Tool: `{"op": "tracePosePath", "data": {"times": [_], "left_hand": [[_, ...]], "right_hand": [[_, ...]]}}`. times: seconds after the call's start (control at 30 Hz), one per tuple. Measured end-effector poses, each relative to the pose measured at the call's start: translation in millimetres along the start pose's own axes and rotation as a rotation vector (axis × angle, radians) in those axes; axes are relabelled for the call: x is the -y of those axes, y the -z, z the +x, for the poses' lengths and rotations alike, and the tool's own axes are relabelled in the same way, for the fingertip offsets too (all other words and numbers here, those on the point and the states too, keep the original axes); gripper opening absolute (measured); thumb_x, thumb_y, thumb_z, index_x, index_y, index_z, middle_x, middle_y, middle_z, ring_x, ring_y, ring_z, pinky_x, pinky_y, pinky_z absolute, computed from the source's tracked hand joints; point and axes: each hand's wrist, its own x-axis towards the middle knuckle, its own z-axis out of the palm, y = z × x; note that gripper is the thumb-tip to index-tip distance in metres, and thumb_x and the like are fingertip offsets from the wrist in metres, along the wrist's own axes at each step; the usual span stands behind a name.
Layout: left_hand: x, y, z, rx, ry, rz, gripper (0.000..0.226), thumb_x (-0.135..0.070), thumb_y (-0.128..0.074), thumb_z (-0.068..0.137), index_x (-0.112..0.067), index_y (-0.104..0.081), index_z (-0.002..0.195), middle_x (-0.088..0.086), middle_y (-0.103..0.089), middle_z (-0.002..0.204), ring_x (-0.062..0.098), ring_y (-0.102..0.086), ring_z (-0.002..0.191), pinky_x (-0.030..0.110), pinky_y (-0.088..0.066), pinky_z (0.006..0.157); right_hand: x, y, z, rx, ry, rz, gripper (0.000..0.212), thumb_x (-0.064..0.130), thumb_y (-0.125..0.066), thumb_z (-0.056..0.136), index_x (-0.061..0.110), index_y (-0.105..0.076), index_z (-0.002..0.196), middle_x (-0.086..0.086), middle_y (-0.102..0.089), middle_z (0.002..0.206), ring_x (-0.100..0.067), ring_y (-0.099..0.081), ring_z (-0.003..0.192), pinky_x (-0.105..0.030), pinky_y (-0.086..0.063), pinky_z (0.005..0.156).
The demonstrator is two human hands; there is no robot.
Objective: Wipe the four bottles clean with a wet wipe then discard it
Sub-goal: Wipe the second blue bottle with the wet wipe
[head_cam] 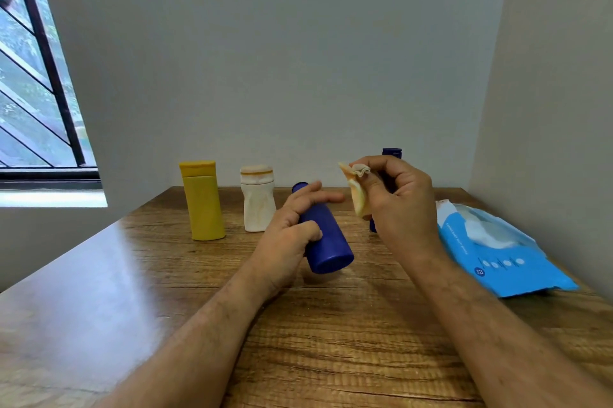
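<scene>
My left hand (292, 228) grips a dark blue bottle (326, 241), tilted above the wooden table (331, 324) with its base toward me. My right hand (394, 198) pinches a crumpled, yellow-stained wet wipe (356, 190) just right of that bottle, apart from it. A yellow bottle (203, 200) and a white, stained bottle (258, 198) stand upright at the back left. A second dark blue bottle (392, 152) stands behind my right hand, mostly hidden.
A blue pack of wet wipes (497, 255) lies on the table's right side, its flap open with a wipe poking out. Walls close the back and right. A barred window (36, 82) is at the left.
</scene>
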Motion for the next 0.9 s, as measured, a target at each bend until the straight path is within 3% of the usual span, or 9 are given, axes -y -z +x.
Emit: {"op": "tracePosePath", "data": {"times": [0.17,0.23,0.3,0.37,0.43,0.57,0.73,0.8,0.9], "left_hand": [[-8,-1,-3,0.011,0.007,0.032,0.093,-0.008,-0.050,0.062,-0.071,-0.046,0.130,-0.032,-0.013,0.160,-0.001,-0.031,0.142,0.041,-0.047,0.107],[-10,-1,-4,0.014,0.011,0.077,0.103,-0.007,-0.051,0.061,-0.075,-0.031,0.135,-0.027,-0.006,0.164,0.012,-0.027,0.148,0.045,-0.048,0.106],[-10,-2,-4,0.019,0.029,0.038,0.110,-0.003,-0.051,0.060,-0.078,-0.023,0.136,-0.017,-0.014,0.164,0.032,-0.032,0.146,0.059,-0.047,0.105],[-8,-1,-4,0.017,0.055,-0.083,0.113,0.002,-0.049,0.059,-0.079,-0.023,0.134,-0.013,-0.036,0.153,0.045,-0.052,0.121,0.070,-0.045,0.099],[-8,-1,-3,0.007,0.074,-0.144,0.116,0.007,-0.048,0.060,-0.079,-0.019,0.133,-0.012,-0.048,0.141,0.056,-0.056,0.105,0.072,-0.046,0.094],[-8,2,-1,-0.033,0.100,-0.119,0.117,0.007,-0.050,0.066,-0.064,-0.004,0.147,0.004,-0.062,0.127,0.044,-0.065,0.106,0.056,-0.056,0.093],[-3,0,3,-0.144,0.045,0.019,0.071,-0.025,-0.073,0.084,-0.038,-0.039,0.145,-0.007,-0.063,0.124,0.021,-0.066,0.106,0.044,-0.059,0.089],[-1,0,4,-0.161,0.025,0.078,0.049,-0.025,-0.071,0.092,-0.033,-0.050,0.136,-0.008,-0.065,0.118,0.017,-0.066,0.104,0.039,-0.057,0.090],[1,2,6,-0.201,0.000,0.113,0.047,-0.014,-0.069,0.093,-0.037,-0.051,0.130,-0.010,-0.067,0.116,0.009,-0.066,0.102,0.039,-0.053,0.097]], "right_hand": [[-5,-7,-2,0.104,-0.075,-0.022,0.009,0.023,-0.065,0.093,0.029,-0.072,0.096,0.014,-0.068,0.082,-0.005,-0.065,0.075,-0.024,-0.054,0.061],[-7,-9,-3,0.122,-0.106,-0.040,0.009,0.026,-0.065,0.093,0.032,-0.071,0.094,0.016,-0.068,0.080,-0.004,-0.065,0.073,-0.024,-0.053,0.060],[-8,-10,-2,0.125,-0.130,-0.043,0.008,0.027,-0.064,0.094,0.032,-0.071,0.095,0.014,-0.068,0.080,-0.006,-0.065,0.071,-0.025,-0.053,0.060],[-8,-9,-2,0.118,-0.145,-0.045,0.007,0.028,-0.064,0.093,0.030,-0.071,0.095,0.012,-0.068,0.081,-0.007,-0.065,0.069,-0.025,-0.054,0.058],[-6,-9,-2,0.117,-0.140,-0.049,0.007,0.026,-0.065,0.093,0.029,-0.071,0.096,0.011,-0.068,0.081,-0.009,-0.065,0.069,-0.026,-0.056,0.056],[-4,-7,-2,0.125,-0.116,-0.051,0.008,0.021,-0.066,0.093,0.026,-0.071,0.095,0.010,-0.068,0.083,-0.006,-0.066,0.073,-0.024,-0.058,0.055],[-2,-5,-2,0.095,-0.102,-0.012,0.008,0.020,-0.067,0.092,0.024,-0.073,0.096,0.007,-0.069,0.087,-0.009,-0.067,0.076,-0.021,-0.056,0.052],[-2,-5,-1,0.070,-0.087,-0.013,0.009,0.020,-0.066,0.092,0.024,-0.072,0.097,0.007,-0.069,0.089,-0.011,-0.067,0.079,-0.021,-0.056,0.055],[0,-4,-2,0.036,-0.048,-0.002,0.012,0.017,-0.064,0.094,0.025,-0.072,0.098,0.006,-0.069,0.092,-0.013,-0.067,0.080,-0.018,-0.054,0.052]]}}
